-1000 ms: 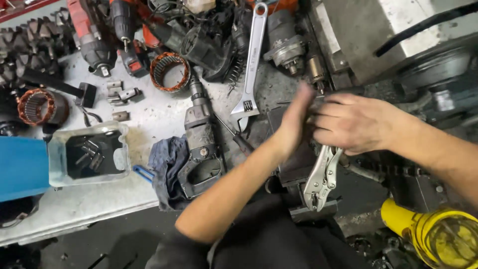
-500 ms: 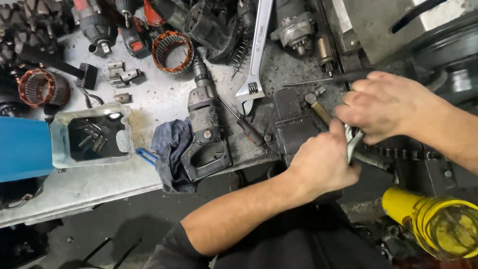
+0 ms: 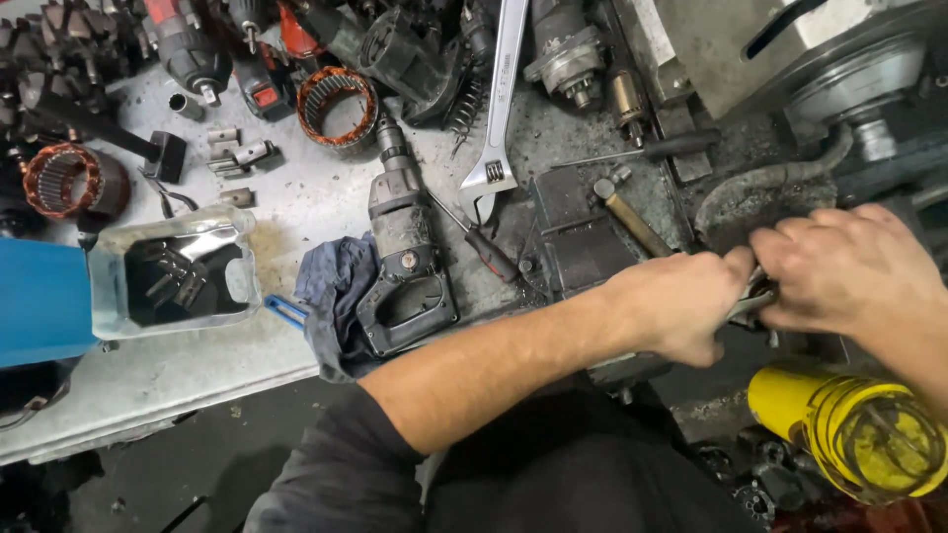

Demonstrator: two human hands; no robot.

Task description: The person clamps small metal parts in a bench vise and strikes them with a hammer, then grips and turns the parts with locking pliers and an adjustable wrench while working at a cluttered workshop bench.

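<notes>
Both hands meet at the right edge of the counter [image 3: 197,365], closed together on a pair of locking pliers [image 3: 752,296] of which only a short stretch of bright metal shows between them. The left hand [image 3: 681,306] wraps the near part of the tool, thumb tip forward; the right hand [image 3: 854,266] covers the far part with fingers curled down, so the jaws and whatever they bite are hidden. The step in hand appears to be squeezing or setting the pliers on a part; the next move would call for a firm, steady grip from both hands, judged by feel, since the working end cannot be seen. The pliers lie just in front of a dark metal block [image 3: 573,232] and a brass-coloured rod [image 3: 637,225]. Farther left, untouched, lie an old electric drill [image 3: 405,257] on a blue rag [image 3: 331,291], an adjustable wrench [image 3: 499,109], a red-handled screwdriver [image 3: 489,252] and a copper-wound stator [image 3: 338,104]. A yellow tool body [image 3: 849,429] sits below the right hand.
</notes>
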